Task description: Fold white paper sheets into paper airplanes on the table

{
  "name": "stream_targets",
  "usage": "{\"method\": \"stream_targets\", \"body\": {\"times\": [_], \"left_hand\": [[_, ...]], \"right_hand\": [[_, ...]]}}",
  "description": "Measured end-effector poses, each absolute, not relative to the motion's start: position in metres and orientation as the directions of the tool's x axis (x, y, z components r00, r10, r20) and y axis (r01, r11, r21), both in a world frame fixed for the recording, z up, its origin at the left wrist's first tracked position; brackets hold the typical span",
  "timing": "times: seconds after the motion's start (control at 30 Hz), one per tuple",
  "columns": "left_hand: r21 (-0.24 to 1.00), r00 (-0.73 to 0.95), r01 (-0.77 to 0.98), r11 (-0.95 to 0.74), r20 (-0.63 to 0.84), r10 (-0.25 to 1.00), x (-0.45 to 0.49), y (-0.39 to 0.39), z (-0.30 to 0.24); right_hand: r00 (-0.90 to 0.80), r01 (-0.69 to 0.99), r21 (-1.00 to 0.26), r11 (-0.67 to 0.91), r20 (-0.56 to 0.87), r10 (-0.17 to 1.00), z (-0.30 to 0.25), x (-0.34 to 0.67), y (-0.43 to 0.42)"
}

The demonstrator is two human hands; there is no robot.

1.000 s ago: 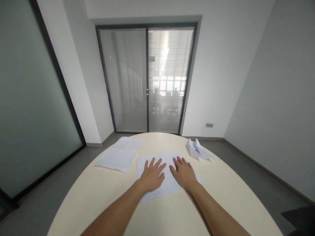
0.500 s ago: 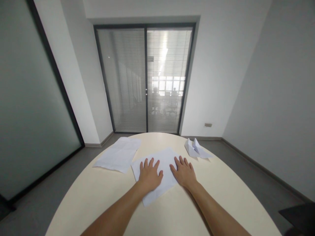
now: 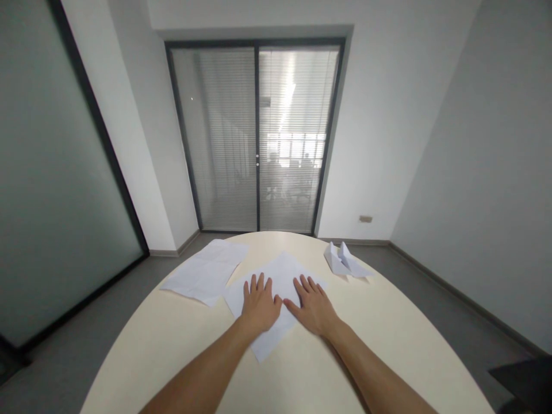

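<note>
A white sheet of paper lies turned at an angle on the round cream table. My left hand rests flat on its left part, fingers stretched out. My right hand lies flat on its right part, fingers spread, its thumb nearly touching my left hand. Neither hand grips anything.
A stack of white sheets lies to the left of the turned sheet. A folded paper shape sits at the table's far right. Beyond the table stand sliding glass doors with blinds and grey floor.
Under both flat hands the sheet has rotated, so one corner points away from me. My hands have drawn closer together.
</note>
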State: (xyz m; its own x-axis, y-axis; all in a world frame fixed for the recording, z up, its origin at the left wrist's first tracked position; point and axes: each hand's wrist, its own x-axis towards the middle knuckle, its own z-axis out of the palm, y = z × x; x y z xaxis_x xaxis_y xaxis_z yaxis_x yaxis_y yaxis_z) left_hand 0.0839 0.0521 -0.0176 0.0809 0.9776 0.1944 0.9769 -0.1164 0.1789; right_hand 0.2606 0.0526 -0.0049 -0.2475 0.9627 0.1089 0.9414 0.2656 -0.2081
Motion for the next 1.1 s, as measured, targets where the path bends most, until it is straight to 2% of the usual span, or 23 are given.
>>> {"method": "stream_targets", "body": {"times": [0.17, 0.3, 0.6, 1.1], "left_hand": [[0.218, 0.155, 0.958, -0.185, 0.147, 0.977, 0.08, 0.054, -0.018], [0.232, 0.186, 0.948, -0.219, 0.156, 0.97, 0.08, 0.053, -0.016], [0.237, 0.132, 0.956, -0.174, 0.183, 0.974, 0.082, 0.054, -0.016], [0.209, 0.13, 0.963, -0.172, 0.199, 0.971, 0.082, 0.056, -0.017]], "right_hand": [[-0.213, 0.951, -0.219, 0.218, 0.045, 0.976, -0.006, 0.267, 0.059], [-0.194, 0.954, -0.22, 0.201, 0.053, 0.98, -0.005, 0.267, 0.059], [-0.332, 0.906, -0.266, 0.328, 0.033, 0.943, 0.001, 0.263, 0.05], [-0.407, 0.872, -0.308, 0.38, -0.027, 0.913, 0.01, 0.265, 0.047]]}}
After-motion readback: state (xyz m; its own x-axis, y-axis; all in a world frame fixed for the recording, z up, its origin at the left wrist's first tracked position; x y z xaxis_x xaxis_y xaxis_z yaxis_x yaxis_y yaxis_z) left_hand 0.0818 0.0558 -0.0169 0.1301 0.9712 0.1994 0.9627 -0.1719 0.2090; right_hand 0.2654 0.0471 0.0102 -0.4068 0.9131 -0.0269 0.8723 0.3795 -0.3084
